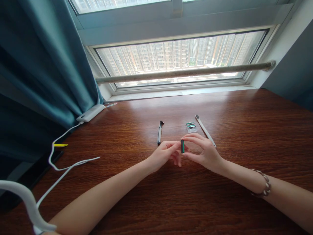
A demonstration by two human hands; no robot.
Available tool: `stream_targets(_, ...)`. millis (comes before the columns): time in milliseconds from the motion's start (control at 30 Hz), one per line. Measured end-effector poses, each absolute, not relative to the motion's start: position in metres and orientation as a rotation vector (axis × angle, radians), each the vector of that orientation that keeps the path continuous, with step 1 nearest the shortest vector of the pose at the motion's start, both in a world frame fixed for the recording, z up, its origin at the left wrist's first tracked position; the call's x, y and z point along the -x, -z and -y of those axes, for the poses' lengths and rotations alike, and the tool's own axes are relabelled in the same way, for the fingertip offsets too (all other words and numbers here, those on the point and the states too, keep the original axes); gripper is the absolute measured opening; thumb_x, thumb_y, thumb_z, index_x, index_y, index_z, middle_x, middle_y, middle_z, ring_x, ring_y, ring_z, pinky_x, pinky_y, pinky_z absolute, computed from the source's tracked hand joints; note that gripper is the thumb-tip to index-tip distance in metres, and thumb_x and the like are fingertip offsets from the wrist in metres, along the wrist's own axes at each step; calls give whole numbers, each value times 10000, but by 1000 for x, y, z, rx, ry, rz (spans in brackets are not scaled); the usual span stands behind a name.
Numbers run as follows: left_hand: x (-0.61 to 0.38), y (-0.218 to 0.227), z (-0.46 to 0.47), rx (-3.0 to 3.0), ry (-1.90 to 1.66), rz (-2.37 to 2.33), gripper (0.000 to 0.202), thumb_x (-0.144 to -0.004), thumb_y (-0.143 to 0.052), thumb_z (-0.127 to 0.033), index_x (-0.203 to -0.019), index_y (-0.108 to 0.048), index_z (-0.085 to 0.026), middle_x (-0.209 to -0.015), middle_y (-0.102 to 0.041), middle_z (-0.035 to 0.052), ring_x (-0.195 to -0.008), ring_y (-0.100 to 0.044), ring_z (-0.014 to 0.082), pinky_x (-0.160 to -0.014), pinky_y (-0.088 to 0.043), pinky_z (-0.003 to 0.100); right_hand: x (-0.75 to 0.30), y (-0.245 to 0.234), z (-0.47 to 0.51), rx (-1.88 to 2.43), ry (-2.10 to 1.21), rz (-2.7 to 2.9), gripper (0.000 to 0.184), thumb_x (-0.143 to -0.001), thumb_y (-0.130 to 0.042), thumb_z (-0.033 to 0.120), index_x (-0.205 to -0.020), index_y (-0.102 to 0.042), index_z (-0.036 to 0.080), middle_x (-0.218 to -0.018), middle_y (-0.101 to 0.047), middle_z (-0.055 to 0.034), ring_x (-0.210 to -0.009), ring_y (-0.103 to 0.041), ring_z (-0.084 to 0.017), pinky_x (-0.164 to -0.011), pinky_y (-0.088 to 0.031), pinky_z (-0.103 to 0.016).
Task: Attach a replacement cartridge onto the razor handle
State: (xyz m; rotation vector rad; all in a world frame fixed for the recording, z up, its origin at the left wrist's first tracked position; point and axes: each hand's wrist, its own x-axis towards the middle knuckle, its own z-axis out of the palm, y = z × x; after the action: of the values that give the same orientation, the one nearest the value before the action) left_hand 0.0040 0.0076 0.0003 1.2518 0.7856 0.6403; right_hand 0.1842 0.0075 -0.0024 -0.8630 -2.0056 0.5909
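My right hand (pixel 205 150) pinches a small green razor cartridge (pixel 182 146) upright between thumb and forefinger, just above the wooden table (pixel 244 130). My left hand (pixel 164 154) is beside it, fingers curled, fingertips touching or nearly touching the cartridge. Behind the hands lie a dark razor handle (pixel 159 132), a clear cartridge holder (pixel 191 127) with green cartridges in it, and a thin white toothbrush-like stick (pixel 205 130).
A white power bank (pixel 91 113) rests at the table's far left with white cables (pixel 66 163) trailing toward me. A teal curtain (pixel 41 65) hangs at the left. A window with a metal rail (pixel 183 72) runs along the back edge.
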Motion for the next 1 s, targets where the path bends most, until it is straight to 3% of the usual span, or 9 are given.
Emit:
stream_targets(100, 9, -4, -22, -1501, -897, -1085, 345, -811, -407, -431, -882, -557, -129, -763, -598, 57, -429, -448, 68, -435, -331, 216, -185, 1, -8, 910, -630, 1954, 336, -695, -631, 277, -1016, -572, 199, -984, -584, -69, -911, -545, -180, -799, -465, -324)
stream_targets(200, 29, 1, -45, -1756, -1122, -1509, 260, -767, -478, -405, -832, -538, -160, -780, -582, 28, -548, -477, 91, -556, -376, 230, -185, 2, -9, 927, -673, 1921, 336, -690, -635, 273, -1011, -572, 196, -967, -586, -66, -870, -555, -172, -759, -478, -310)
stream_targets(300, 44, 12, -62, -1957, -963, -1846, 252, -716, -533, -402, -843, -523, -184, -793, -581, 21, -657, -510, 133, -616, -365, 250, -185, 4, -9, 916, -690, 1932, 343, -684, -643, 276, -1008, -571, 194, -972, -582, -62, -826, -557, -155, -746, -479, -300)
stream_targets(433, 49, 23, -65, -2071, -677, -1982, 282, -697, -524, -468, -789, -515, -201, -767, -583, 24, -673, -522, 167, -592, -334, 266, -185, 4, -9, 891, -718, 1944, 352, -681, -649, 280, -1013, -569, 194, -966, -581, -62, -805, -556, -149, -735, -482, -302)
stream_targets(567, 47, 25, -62, -2021, -647, -2039, 194, -696, -522, -380, -709, -497, -189, -713, -573, 44, -668, -528, 204, -614, -334, 306, -185, 6, -11, 911, -822, 1864, 344, -677, -654, 294, -995, -578, 188, -974, -581, -68, -813, -564, -155, -739, -486, -316)
stream_targets(733, 37, 19, -57, -1880, -791, -1800, 143, -740, -463, -320, -737, -419, -184, -686, -565, 28, -650, -553, 165, -614, -386, 288, -185, 8, -15, 1033, -1146, 1560, 390, -651, -665, 349, -982, -570, 167, -898, -601, -70, -800, -586, -166, -743, -489, -339)
stream_targets(867, 20, 11, -40, -1303, -938, -1120, 242, -715, -533, -297, -787, -325, -196, -675, -545, -18, -547, -542, 111, -533, -408, 245, -185, 7, -18, 1055, -1272, 1380, 435, -641, -670, 360, -1016, -556, 171, -832, -611, -55, -795, -586, -168, -747, -473, -341)
stream_targets(1000, 6, 3, -21, -1160, -944, -882, 333, -699, -594, -309, -939, -392, -197, -711, -514, -34, -426, -385, 34, -409, -260, 180, -186, 8, -19, 998, -1328, 1295, 415, -691, -636, 349, -1058, -538, 183, -915, -615, -60, -862, -570, -164, -792, -434, -323)
